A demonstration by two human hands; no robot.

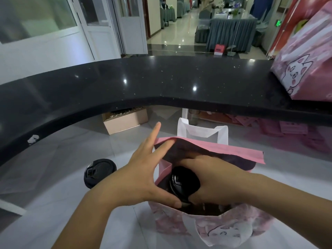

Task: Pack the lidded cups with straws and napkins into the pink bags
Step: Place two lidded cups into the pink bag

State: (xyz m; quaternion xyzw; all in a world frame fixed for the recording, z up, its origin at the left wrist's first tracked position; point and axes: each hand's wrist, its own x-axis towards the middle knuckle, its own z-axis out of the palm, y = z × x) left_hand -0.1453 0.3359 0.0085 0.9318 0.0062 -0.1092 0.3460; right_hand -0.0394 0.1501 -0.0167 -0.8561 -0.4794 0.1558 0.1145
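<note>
Spare cup (99, 172): sits on the pale lower counter (53, 177) at your left, just beside your left wrist, black lid on; no straw or napkin shows anywhere, so you will have to find those elsewhere
Spare cup handling: likely light but top-heavy if filled; take it round the body below the lid, not by the lid, which could pop off
Left hand (142, 175): spread wide, fingers fanned out; your upper fingers hold back the far rim of the bag and your thumb presses on the near rim, keeping the mouth open
Pink bag (224, 225): stands on the lower counter in front of you, mouth gaping, white handles (203, 131) rising behind; the fabric looks soft and floppy, so it will sag shut unless you keep a hand on the rim
Cup in bag (181, 180): black lid visible inside the mouth, low between your two hands; whether its base has reached the bottom you cannot tell
Right hand (213, 178): reaching inside the bag, curled over the lid; the fingertips are hidden, so a firm hold cannot be confirmed
Packed bag (305, 65): second pink bag stands on the black upper counter (161, 81) at far right, well apart
Risk: a cup tipping inside the limp bag; settle it upright before you let go
</note>
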